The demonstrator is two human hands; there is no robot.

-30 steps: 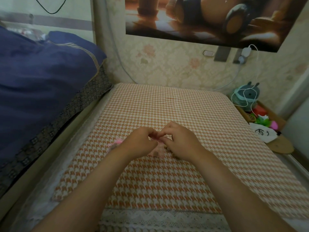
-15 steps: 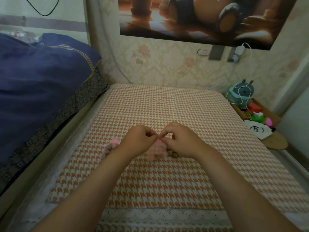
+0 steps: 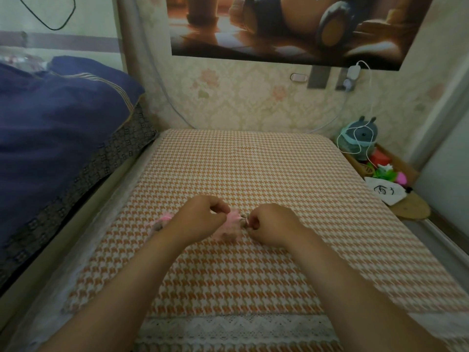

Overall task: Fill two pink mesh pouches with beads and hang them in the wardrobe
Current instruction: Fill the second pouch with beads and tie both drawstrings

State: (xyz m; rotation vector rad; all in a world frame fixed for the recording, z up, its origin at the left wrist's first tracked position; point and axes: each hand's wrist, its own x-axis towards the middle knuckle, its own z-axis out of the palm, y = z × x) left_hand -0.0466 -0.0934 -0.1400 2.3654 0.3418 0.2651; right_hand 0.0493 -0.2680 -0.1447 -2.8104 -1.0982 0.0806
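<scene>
Hands drawn apart since earlier frame. Pink mesh pouch (image 3: 231,222), neck gathered, laid on houndstooth cloth (image 3: 253,168) between left hand (image 3: 200,219) and right hand (image 3: 271,222), pinched by curled fingers of both. Second pouch (image 3: 163,219) half hidden behind left wrist. Blue quilt (image 3: 58,128) seen at left.

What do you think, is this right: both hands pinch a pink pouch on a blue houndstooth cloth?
No. The head view shows the cloth is orange and white houndstooth, not blue. The rest stands: the left hand and the right hand pinch the pink pouch between them on it.
</scene>
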